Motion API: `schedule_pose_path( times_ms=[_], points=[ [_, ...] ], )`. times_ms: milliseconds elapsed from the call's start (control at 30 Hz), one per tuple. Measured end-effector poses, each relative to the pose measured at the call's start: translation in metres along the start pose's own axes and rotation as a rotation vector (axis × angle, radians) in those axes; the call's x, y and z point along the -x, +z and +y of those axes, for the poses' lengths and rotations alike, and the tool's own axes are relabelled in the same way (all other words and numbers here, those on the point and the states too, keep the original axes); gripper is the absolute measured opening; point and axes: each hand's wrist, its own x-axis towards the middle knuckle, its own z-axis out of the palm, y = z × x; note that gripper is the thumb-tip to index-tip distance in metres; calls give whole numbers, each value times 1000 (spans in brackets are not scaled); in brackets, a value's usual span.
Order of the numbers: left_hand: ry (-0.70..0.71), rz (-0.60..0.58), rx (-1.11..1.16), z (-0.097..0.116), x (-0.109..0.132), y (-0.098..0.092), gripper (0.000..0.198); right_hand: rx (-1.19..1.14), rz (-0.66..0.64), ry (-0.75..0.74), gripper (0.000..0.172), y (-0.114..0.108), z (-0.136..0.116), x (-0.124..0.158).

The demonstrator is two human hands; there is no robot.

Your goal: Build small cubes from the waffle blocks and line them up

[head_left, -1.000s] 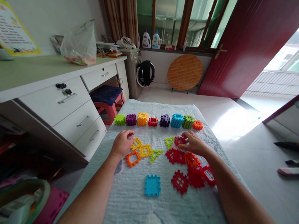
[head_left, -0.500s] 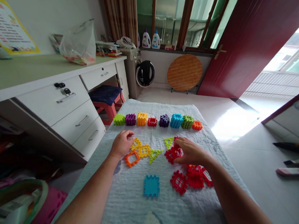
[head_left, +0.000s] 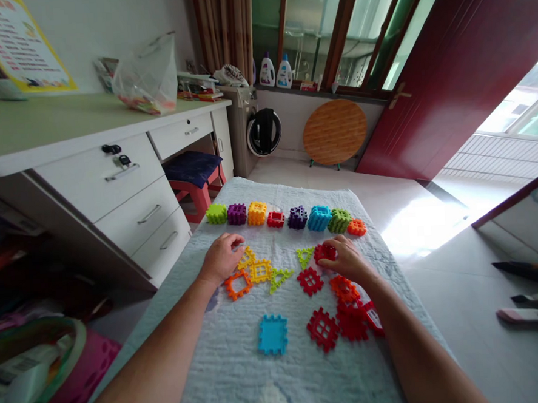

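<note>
My left hand rests on the cloth with loosely curled fingers, holding nothing that shows, beside a yellow interlocking piece. A yellow window piece, an orange square frame and a lime triangle lie close by. My right hand has thumb and fingers closed around a red notched piece. Left of that piece is another lime triangle; below it lies a red window piece. Nearer me are a red-orange piece, a larger red window piece and overlapping red pieces, partly behind my forearm.
A blue square piece lies at the front of the cloth-covered table. Along the far side runs a row of stacked pieces by colour, from a lime stack to an orange stack. A desk stands left.
My right hand has shifted away and slightly right, from over the red window piece to the red piece behind it. My left hand has stayed put. The view has shifted slightly.
</note>
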Motion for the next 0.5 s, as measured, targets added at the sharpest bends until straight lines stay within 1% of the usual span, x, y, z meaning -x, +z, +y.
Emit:
schedule_pose_path(
  times_ms=[133,267,333,433,500],
  points=[
    [-7,-4,-4,2,0,-2,19,-6,-5,-29,38,-3,-1,0],
    [-8,-9,-12,3,0,-1,18,12,-46,-46,38,-6,-3,1],
    [-3,-8,-14,3,0,-1,17,17,-53,-43,41,-4,-3,1],
    [12,-2,-14,1,0,0,17,9,-38,-25,51,-2,-3,1],
    [12,5,-10,-1,-1,1,17,2,-37,-14,48,-1,-4,2]
  ],
)
